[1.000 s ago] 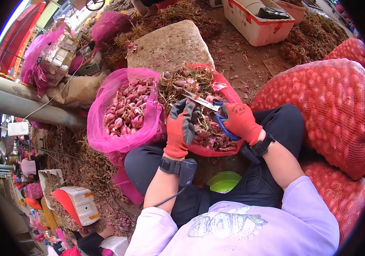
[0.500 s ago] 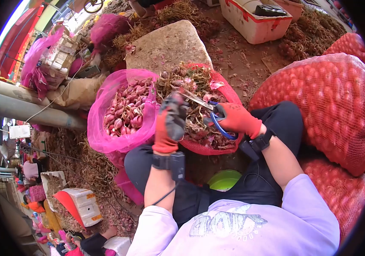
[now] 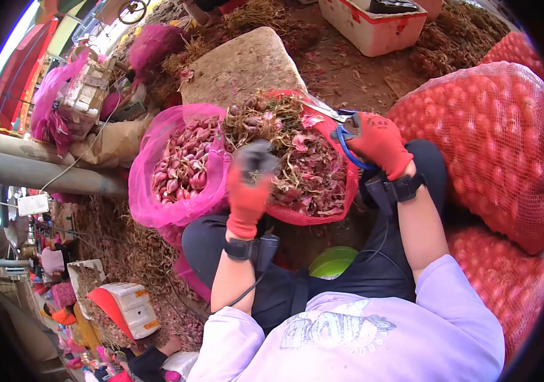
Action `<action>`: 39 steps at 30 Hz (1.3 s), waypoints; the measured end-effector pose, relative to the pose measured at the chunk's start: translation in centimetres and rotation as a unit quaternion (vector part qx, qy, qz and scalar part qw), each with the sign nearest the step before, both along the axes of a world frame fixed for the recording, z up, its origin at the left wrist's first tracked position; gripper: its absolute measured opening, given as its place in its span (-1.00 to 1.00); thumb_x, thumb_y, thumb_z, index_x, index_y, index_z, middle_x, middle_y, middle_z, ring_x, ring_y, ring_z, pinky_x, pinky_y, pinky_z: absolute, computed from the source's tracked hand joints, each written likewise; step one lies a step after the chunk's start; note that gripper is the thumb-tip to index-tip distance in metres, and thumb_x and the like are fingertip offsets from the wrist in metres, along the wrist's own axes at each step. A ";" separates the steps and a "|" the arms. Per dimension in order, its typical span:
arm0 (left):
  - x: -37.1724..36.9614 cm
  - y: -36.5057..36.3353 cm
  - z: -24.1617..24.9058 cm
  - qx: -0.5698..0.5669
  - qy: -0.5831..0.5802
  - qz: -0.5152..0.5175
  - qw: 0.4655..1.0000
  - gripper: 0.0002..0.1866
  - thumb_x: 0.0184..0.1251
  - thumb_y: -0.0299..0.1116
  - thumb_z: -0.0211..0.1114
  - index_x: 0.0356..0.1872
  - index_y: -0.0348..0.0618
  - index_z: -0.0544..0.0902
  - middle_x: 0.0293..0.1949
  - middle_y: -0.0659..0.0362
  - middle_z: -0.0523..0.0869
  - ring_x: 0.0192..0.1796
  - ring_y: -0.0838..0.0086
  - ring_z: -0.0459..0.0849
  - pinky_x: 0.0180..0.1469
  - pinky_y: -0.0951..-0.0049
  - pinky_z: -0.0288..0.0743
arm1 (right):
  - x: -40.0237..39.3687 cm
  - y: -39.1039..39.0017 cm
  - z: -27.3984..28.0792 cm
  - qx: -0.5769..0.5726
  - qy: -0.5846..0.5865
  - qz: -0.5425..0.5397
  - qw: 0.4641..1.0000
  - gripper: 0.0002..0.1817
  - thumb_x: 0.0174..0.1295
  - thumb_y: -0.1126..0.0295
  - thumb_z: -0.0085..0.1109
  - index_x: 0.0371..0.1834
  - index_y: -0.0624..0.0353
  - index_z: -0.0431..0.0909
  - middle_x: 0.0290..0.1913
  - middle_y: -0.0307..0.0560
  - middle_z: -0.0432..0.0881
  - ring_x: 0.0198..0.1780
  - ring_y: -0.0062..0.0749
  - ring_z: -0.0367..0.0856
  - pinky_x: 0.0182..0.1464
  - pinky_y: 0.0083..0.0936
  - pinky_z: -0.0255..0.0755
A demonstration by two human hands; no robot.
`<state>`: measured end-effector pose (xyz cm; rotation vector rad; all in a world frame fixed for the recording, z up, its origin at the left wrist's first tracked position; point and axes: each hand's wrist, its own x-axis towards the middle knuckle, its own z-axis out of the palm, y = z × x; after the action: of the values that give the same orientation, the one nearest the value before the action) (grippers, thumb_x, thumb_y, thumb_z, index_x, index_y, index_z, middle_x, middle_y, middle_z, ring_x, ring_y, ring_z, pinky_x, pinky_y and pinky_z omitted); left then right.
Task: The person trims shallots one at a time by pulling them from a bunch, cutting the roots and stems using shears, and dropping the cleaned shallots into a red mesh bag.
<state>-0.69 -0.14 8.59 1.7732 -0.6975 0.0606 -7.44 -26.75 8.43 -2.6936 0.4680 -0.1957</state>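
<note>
Left hand (image 3: 251, 181) blurs near scraps (image 3: 313, 175), cannot tell finger state; right hand's (image 3: 379, 141) fingers clamp scissors (image 3: 324, 109), handle partly hidden

At nine o'clock, the bag (image 3: 142, 194) is pink mesh; at three, the sack (image 3: 485, 149) is gridded red. The box (image 3: 374, 37) at one is red-edged white, the bowl (image 3: 333, 260) at five lime green.

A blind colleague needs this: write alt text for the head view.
A gloved right hand holds blue-handled scissors near a red mesh bag of trimmings; the gloved left hand, blurred, is beside a pink mesh bag of reddish bulbs.
</note>
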 end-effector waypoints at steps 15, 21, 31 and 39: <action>3.2 2.1 -3.1 -0.153 0.336 -0.007 0.929 -0.90 0.27 -0.60 0.16 -0.23 -0.31 0.60 -0.38 0.28 0.67 -0.38 0.66 0.55 -0.28 0.66 0.41 | 0.5 1.4 0.1 0.079 -0.016 0.040 0.996 -0.33 0.03 -0.25 0.14 -0.29 0.28 0.57 -0.32 0.15 0.63 -0.24 -0.01 0.64 -0.20 -0.22 0.47; -1.4 0.8 -0.2 0.476 -0.181 -0.044 0.860 -0.48 -0.24 -0.35 0.48 -0.08 0.10 0.62 0.09 0.14 0.50 0.18 0.17 0.41 0.22 0.17 0.27 | 0.5 1.3 -1.0 0.041 -0.036 0.049 0.997 -0.35 0.04 -0.23 0.14 -0.29 0.27 0.57 -0.32 0.14 0.63 -0.24 0.00 0.64 -0.19 -0.22 0.49; 3.3 2.9 -4.9 0.034 0.244 0.070 0.967 -0.79 0.25 -0.49 0.18 -0.10 -0.20 0.61 -0.38 0.24 0.69 -0.37 0.47 0.62 -0.25 0.46 0.49 | 0.5 2.3 0.6 0.285 -0.059 0.036 0.956 -0.44 0.01 -0.18 0.28 -0.38 0.19 0.63 -0.43 0.03 0.66 -0.38 -0.22 0.64 -0.27 -0.34 0.44; -0.9 -0.9 -4.6 0.023 0.312 0.046 0.949 -0.86 0.34 -0.43 0.10 -0.20 -0.23 0.58 -0.43 0.29 0.54 -0.41 0.56 0.44 -0.34 0.50 0.38 | 2.9 8.2 -5.0 0.661 -0.115 0.141 0.728 -0.58 0.08 0.39 0.36 -0.01 0.32 0.50 -0.12 -0.17 0.61 -0.12 -0.53 0.60 0.02 -0.55 0.44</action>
<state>-1.64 -1.00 3.98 1.7313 -0.1557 -0.4421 -4.54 -18.55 3.47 -1.2512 0.0199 -0.0488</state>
